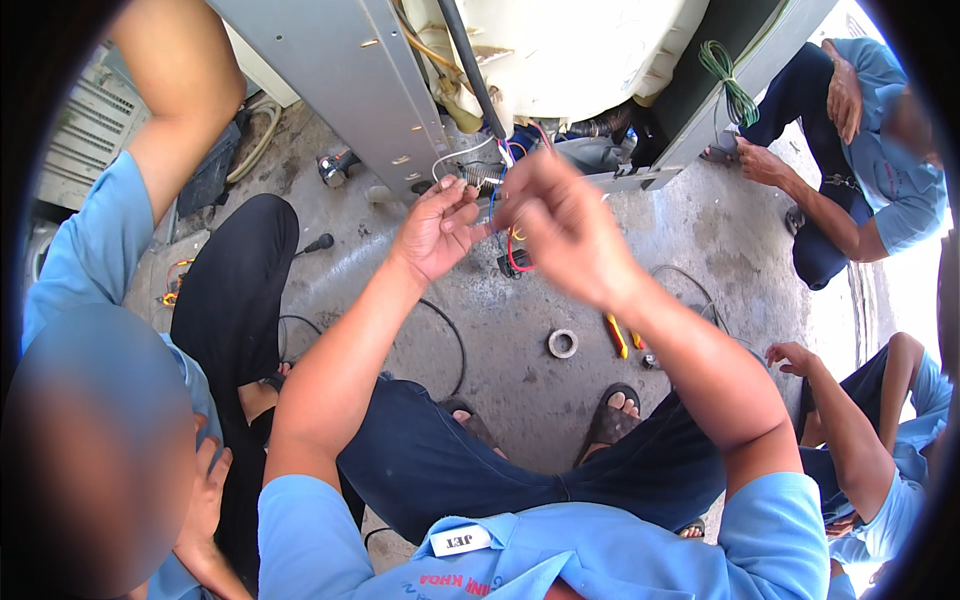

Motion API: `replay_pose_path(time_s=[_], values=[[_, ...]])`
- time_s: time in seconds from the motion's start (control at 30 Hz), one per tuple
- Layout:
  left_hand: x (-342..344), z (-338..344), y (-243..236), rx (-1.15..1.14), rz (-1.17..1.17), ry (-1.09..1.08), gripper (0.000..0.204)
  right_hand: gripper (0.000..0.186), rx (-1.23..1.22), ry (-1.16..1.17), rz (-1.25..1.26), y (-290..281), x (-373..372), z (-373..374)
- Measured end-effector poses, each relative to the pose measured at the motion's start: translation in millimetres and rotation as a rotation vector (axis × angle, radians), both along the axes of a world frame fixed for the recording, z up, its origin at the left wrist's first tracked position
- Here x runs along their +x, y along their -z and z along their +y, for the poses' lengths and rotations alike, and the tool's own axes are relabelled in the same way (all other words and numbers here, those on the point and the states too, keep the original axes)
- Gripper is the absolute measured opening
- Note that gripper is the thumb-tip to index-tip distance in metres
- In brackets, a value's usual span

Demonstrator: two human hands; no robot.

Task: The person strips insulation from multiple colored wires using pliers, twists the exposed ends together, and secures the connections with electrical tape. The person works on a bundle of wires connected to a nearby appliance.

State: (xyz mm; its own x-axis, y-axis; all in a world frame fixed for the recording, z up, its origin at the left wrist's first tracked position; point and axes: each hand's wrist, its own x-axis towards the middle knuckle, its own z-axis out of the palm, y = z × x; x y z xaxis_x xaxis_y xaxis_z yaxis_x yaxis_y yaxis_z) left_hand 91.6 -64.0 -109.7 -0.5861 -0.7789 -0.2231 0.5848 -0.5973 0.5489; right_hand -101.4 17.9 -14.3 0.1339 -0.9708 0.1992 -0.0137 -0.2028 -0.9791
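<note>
My left hand (440,228) is raised at the open bottom of a grey-cased machine, fingertips pinched on a thin white wire (452,158). Close beside it, my right hand (560,225) is smeared by motion; its fingers look curled, but whether they hold anything cannot be made out. Around the fingertips hang several thin coloured wires, among them a blue wire (491,205). A red wire (512,245) loops down to a small black part (515,264) below my hands. Behind them sits a large whitish tub (570,60) inside the casing (350,85).
On the concrete floor lie a stone-like ring (563,344), a tool with red-yellow handles (617,336) and a black cable (455,335). A power tool (336,167) lies left of the casing. Co-workers crouch at left and right; one person's hand (765,162) is near a green wire bundle (730,85).
</note>
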Motion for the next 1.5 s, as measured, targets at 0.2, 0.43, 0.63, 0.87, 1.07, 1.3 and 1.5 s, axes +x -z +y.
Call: replay_pose_path(time_s=[0.2, 0.43, 0.63, 0.87, 1.07, 1.3, 1.5], values=[[-4.6, -3.6, 1.3, -0.011, 0.092, 0.019, 0.008, 0.032, -0.234, -0.085, 0.742, 44.1, -47.8, 6.5], [-7.4, -3.2, 0.2, 0.021, 0.061, -0.001, 0.009, 0.030, -0.279, 0.095, 0.758, 58.9, -26.1, 3.9], [-5.9, -3.4, -2.0, 0.022, 0.079, 0.000, 0.010, 0.013, -0.102, 0.251, 0.429, 61.6, -43.2, -9.0], [-10.0, -3.7, -5.5, 0.039, 0.077, 0.001, 0.012, 0.019, 0.134, 0.228, -0.031, 67.6, -76.8, -26.5], [-11.1, -5.9, -5.0, 0.013, 0.106, 0.021, 0.013, 0.022, 0.398, 0.245, -0.268, 53.1, -87.2, -30.9], [-9.9, -5.6, -6.6, 0.022, 0.112, 0.022, 0.010, 0.014, 0.470, 0.196, -0.372, 52.1, -95.2, -30.6], [-10.4, -8.6, -2.0, 0.007, 0.123, 0.030, 0.012, 0.011, 0.490, 0.189, -0.365, 52.8, -97.9, -32.6]])
